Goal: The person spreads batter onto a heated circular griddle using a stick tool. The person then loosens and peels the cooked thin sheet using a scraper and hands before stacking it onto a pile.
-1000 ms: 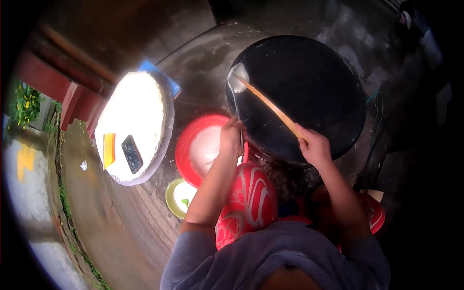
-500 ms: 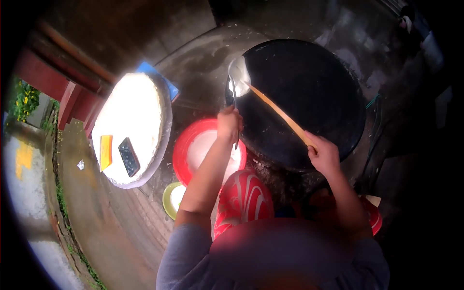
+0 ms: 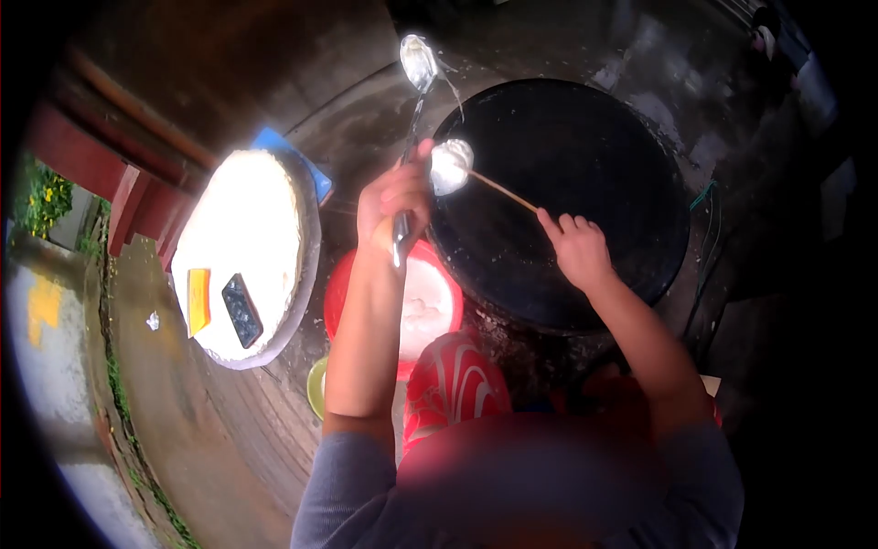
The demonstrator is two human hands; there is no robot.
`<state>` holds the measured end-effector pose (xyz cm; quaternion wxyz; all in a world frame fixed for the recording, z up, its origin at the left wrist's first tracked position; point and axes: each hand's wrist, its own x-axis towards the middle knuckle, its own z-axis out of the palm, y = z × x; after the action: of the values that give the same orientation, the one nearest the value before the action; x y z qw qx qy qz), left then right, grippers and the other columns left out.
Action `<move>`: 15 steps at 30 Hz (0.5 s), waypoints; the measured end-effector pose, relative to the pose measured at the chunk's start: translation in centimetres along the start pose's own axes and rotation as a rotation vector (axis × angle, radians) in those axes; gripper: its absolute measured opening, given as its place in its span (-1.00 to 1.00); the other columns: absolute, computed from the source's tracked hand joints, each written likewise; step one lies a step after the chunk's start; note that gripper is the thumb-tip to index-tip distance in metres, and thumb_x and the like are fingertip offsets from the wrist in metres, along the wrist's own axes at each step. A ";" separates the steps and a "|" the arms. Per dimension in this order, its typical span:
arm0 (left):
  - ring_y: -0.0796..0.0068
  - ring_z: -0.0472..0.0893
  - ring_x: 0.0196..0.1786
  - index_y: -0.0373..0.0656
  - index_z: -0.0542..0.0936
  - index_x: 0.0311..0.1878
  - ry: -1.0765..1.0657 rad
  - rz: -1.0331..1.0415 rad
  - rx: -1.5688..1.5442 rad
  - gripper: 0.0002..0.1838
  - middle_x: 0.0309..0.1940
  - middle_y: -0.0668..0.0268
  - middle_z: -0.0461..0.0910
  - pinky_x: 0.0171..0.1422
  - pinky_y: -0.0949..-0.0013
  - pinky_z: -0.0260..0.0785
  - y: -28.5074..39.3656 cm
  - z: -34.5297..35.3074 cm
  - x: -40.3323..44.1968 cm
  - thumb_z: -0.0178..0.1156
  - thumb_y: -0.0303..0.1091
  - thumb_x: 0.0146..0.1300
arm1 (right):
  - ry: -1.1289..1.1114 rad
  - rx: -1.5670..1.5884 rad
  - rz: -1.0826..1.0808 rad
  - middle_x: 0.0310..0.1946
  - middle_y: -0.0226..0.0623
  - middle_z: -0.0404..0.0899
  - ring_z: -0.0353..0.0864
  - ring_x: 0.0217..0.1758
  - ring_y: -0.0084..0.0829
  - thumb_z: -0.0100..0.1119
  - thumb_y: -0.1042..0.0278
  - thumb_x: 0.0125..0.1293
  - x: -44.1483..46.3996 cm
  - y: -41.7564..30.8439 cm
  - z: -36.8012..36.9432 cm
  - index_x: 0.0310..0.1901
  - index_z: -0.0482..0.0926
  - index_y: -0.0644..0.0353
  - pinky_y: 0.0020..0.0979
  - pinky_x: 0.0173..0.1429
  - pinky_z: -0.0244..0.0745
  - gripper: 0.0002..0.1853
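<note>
A metal ladle (image 3: 418,66) coated in white batter is in my left hand (image 3: 397,197), raised beyond the upper left edge of the black round griddle (image 3: 567,197). A thin strand of batter trails from its bowl. My right hand (image 3: 578,247) grips a wooden stick (image 3: 505,190) over the griddle. The stick's far tip touches a white lump of batter (image 3: 451,166) at the griddle's left edge. Below my left hand, a red basin (image 3: 338,288) holds pale batter (image 3: 425,306), partly hidden by my forearm.
On the left, a round, brightly lit white surface (image 3: 242,220) carries a dark phone (image 3: 242,309) and a yellow object (image 3: 198,302). A blue item (image 3: 315,178) lies behind it. A green bowl (image 3: 316,386) shows beside my left forearm. Green cord (image 3: 704,195) lies right of the griddle.
My left hand has lifted the ladle up and away from the batter lump. My right hand has moved slightly up and left, and the stick's tip now meets the lump.
</note>
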<state>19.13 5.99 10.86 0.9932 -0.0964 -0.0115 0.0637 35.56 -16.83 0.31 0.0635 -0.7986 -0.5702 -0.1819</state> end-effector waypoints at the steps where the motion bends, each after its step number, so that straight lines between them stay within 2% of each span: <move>1: 0.61 0.29 -0.66 -0.52 0.27 0.10 -0.044 -0.009 -0.024 -0.63 -0.60 0.35 0.29 -0.67 0.58 0.18 -0.1 -0.1 -0.6 -0.29 -0.44 0.35 | -0.024 0.056 0.110 -0.45 -0.34 0.45 0.49 -0.38 -0.33 0.11 0.49 -0.02 0.7 -0.1 -0.1 0.12 0.45 0.00 -0.37 -0.27 0.44 -0.45; 2: 0.59 0.30 -0.66 -0.54 0.25 0.12 -0.089 -0.017 -0.049 -0.62 -0.60 0.34 0.29 -0.68 0.56 0.18 -0.3 -0.2 -1.2 -0.29 -0.46 0.34 | -0.024 0.055 0.113 -0.45 -0.34 0.45 0.49 -0.38 -0.33 0.11 0.49 -0.02 0.6 -0.3 0.5 0.12 0.45 0.00 -0.37 -0.27 0.44 -0.45; 4: 0.57 0.31 -0.69 -0.58 0.23 0.14 -0.097 0.002 -0.084 -0.60 -0.61 0.31 0.29 -0.70 0.55 0.23 -1.0 -0.3 -3.0 -0.33 -0.46 0.35 | -0.003 0.824 0.412 -0.49 -0.29 0.47 0.55 -0.41 -0.30 0.17 0.49 -0.09 -0.1 -1.1 1.7 0.08 0.49 -0.06 -0.36 -0.30 0.47 -0.43; 5: 0.57 0.31 -0.70 -0.58 0.21 0.15 -0.120 0.018 -0.101 -0.59 -0.61 0.30 0.29 -0.71 0.56 0.25 -1.2 -0.8 -3.9 -0.33 -0.48 0.34 | 0.074 0.578 0.251 -0.53 -0.27 0.47 0.57 -0.44 -0.31 0.18 0.48 -0.12 -0.6 -1.7 1.5 0.04 0.52 -0.09 -0.35 -0.31 0.49 -0.44; 6: 0.57 0.31 -0.71 -0.58 0.20 0.17 -0.139 0.035 -0.119 -0.59 -0.61 0.29 0.30 -0.71 0.56 0.26 -1.5 -1.3 -4.9 -0.33 -0.49 0.33 | -0.057 0.466 0.178 -0.50 -0.29 0.48 0.55 -0.43 -0.30 0.16 0.48 -0.08 -0.7 -1.8 0.9 0.05 0.52 -0.07 -0.34 -0.33 0.48 -0.47; 8: 0.57 0.31 -0.71 -0.58 0.17 0.19 -0.152 0.068 -0.143 -0.57 -0.62 0.28 0.30 -0.71 0.56 0.27 -1.8 -2.7 -7.1 -0.32 -0.55 0.29 | -0.031 0.155 0.116 -0.46 -0.32 0.48 0.52 -0.43 -0.28 0.13 0.47 -0.03 0.3 -0.5 2.2 0.05 0.51 -0.05 -0.33 -0.36 0.47 -0.50; 9: 0.54 0.34 -0.69 -0.56 0.15 0.21 -0.159 0.081 -0.174 -0.57 -0.64 0.26 0.32 -0.74 0.54 0.30 -1.9 -3.7 -8.2 -0.32 -0.50 0.33 | -0.021 0.089 0.122 -0.44 -0.33 0.47 0.49 -0.44 -0.29 0.10 0.46 0.01 1.2 0.5 2.6 0.07 0.50 -0.05 -0.34 -0.39 0.44 -0.51; 10: 0.55 0.33 -0.70 -0.56 0.15 0.21 -0.135 0.103 -0.161 -0.56 -0.64 0.27 0.31 -0.74 0.54 0.30 -2.2 -4.2 -9.5 -0.32 -0.46 0.34 | -0.072 0.131 0.234 -0.38 -0.29 0.54 0.54 -0.38 -0.27 0.12 0.45 0.01 2.1 0.4 1.5 0.04 0.52 -0.03 -0.35 -0.32 0.47 -0.54; 12: 0.57 0.34 -0.72 -0.55 0.16 0.21 -0.070 0.155 -0.139 -0.56 -0.63 0.26 0.31 -0.74 0.55 0.29 -2.3 -5.9 -12.8 -0.30 -0.44 0.33 | -0.222 0.737 0.614 -0.29 -0.23 0.59 0.58 -0.31 -0.27 0.14 0.40 0.02 2.3 -0.5 1.0 0.00 0.55 0.00 -0.36 -0.22 0.50 -0.59; 13: 0.58 0.34 -0.72 -0.55 0.16 0.20 -0.060 0.169 -0.127 -0.56 -0.63 0.25 0.31 -0.75 0.57 0.28 -2.4 -6.8 -14.3 -0.31 -0.46 0.32 | -0.193 0.954 0.612 -0.22 -0.19 0.59 0.60 -0.25 -0.28 0.16 0.34 0.02 1.2 -0.8 1.7 -0.05 0.57 0.02 -0.36 -0.15 0.50 -0.63; 14: 0.58 0.34 -0.72 -0.56 0.16 0.20 -0.036 0.218 -0.098 -0.56 -0.62 0.25 0.32 -0.75 0.58 0.27 -2.5 -7.7 -15.9 -0.31 -0.50 0.29 | 0.006 0.737 0.371 -0.29 -0.25 0.59 0.59 -0.31 -0.28 0.16 0.38 -0.01 0.0 -1.6 2.0 -0.01 0.56 -0.02 -0.34 -0.20 0.51 -0.58; 15: 0.58 0.33 -0.71 -0.57 0.16 0.19 -0.018 0.230 -0.109 -0.56 -0.61 0.25 0.32 -0.75 0.58 0.27 -2.5 -8.8 -17.4 -0.31 -0.53 0.27 | -0.049 0.553 0.307 -0.34 -0.27 0.56 0.58 -0.34 -0.30 0.16 0.40 -0.04 0.1 -1.3 1.8 0.00 0.55 -0.05 -0.34 -0.22 0.51 -0.54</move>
<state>2.47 -0.36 2.50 0.9725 -0.1505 -0.0127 0.1774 34.75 -15.71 -1.45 0.2910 -0.8321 -0.4719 0.0110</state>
